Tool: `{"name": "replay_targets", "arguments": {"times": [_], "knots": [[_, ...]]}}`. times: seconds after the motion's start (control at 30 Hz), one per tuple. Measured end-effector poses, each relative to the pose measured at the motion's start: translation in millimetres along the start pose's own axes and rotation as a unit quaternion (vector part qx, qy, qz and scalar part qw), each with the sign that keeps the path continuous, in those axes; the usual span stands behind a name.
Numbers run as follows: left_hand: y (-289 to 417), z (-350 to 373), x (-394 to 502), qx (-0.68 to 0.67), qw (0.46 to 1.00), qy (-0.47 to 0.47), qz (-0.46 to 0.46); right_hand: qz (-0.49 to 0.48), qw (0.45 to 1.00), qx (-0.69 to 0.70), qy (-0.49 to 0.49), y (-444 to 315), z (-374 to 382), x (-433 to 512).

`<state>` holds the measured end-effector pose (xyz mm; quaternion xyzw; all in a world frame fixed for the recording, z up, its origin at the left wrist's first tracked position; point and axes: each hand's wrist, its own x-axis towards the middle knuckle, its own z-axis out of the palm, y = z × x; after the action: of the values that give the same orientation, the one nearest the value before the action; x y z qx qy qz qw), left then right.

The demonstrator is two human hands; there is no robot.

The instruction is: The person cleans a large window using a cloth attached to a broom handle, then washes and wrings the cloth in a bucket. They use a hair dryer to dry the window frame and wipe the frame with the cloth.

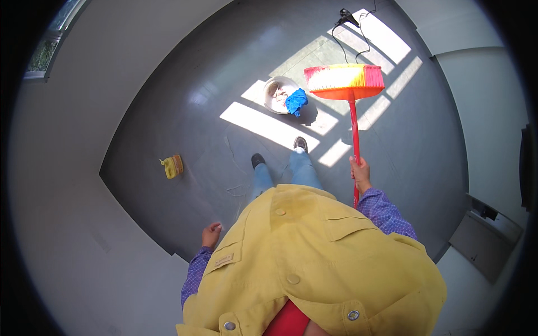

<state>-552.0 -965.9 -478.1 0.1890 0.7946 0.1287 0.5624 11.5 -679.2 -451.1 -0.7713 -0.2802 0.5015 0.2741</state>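
My right hand (361,173) is closed around the red handle of a broom (354,126), whose orange head with pink and yellow bristles points away from me, held up off the floor as far as I can tell. Hanging low at my left side, my left hand (211,234) holds nothing, its fingers slightly curled. Ahead of my feet stands a white bucket (267,100) with pale cloths in it and a blue cloth (296,102) draped over its rim.
On the grey floor to the left stands a yellow plastic jug (172,166). A black corded device (347,18) lies at the far right, its cable trailing near the broom head. Walls enclose the floor on both sides, and a grey cabinet (479,243) is at the right.
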Motion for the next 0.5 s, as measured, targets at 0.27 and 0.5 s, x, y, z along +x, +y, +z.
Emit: {"name": "replay_targets", "arguments": {"times": [0.27,0.5], "knots": [[150,-42,60,0.122,0.978,0.068,0.158,0.075,0.994,0.072,0.036,48,-21,-14],[228,12,52,0.226,0.966,0.022,0.124,0.187,0.978,0.082,0.032,106,-20,31]]}}
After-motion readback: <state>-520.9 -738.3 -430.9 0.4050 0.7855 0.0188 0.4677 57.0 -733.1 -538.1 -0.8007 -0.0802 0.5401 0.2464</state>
